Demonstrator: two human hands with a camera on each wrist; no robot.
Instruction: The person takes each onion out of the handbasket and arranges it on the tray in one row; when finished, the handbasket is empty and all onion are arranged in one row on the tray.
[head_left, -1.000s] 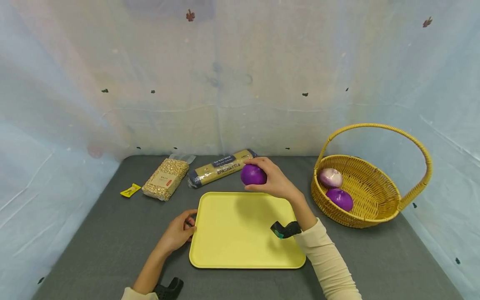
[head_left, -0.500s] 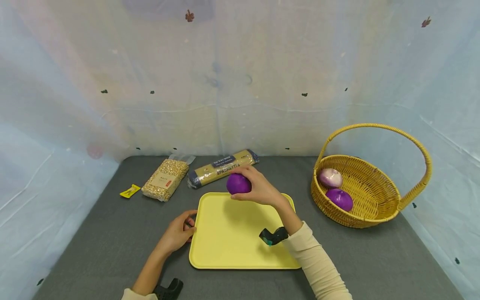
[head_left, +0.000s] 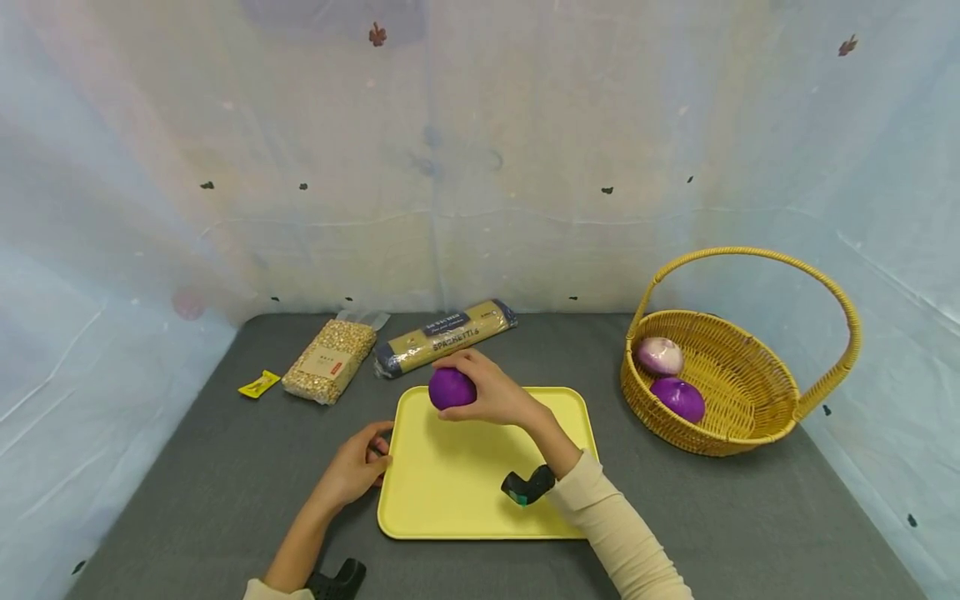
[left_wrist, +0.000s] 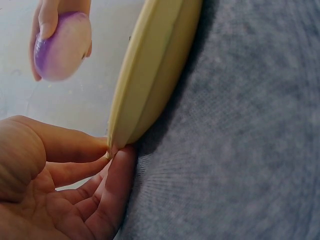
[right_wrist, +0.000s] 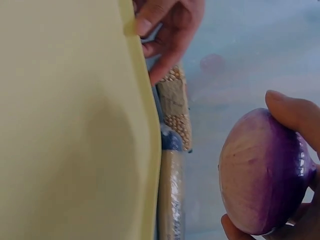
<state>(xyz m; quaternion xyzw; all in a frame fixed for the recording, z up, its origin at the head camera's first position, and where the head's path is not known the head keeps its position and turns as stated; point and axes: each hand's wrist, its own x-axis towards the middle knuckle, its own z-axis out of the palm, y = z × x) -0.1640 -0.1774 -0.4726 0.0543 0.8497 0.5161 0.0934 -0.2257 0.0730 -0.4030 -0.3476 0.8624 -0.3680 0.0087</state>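
Since the earlier frames the right hand (head_left: pixel 498 393) has carried the purple onion (head_left: pixel 451 388) leftward and lower, from above the spaghetti pack (head_left: pixel 444 336) to above the far left part of the yellow tray (head_left: pixel 480 492). Its fingers (right_wrist: pixel 295 116) curl round the onion, held clear of the tray. The left hand (head_left: pixel 356 465) has not shifted; its fingers (left_wrist: pixel 75 147) pinch the tray's left rim. Whether the tray lifts off the table (head_left: pixel 225 467) cannot be determined

I saw a wicker basket (head_left: pixel 750 417) with two onions (head_left: pixel 678 398) at right, plus spaghetti pack (head_left: pixel 444 336), grain bag (head_left: pixel 330 360) and yellow sachet (head_left: pixel 259 384) on grey table (head_left: pixel 750 517).
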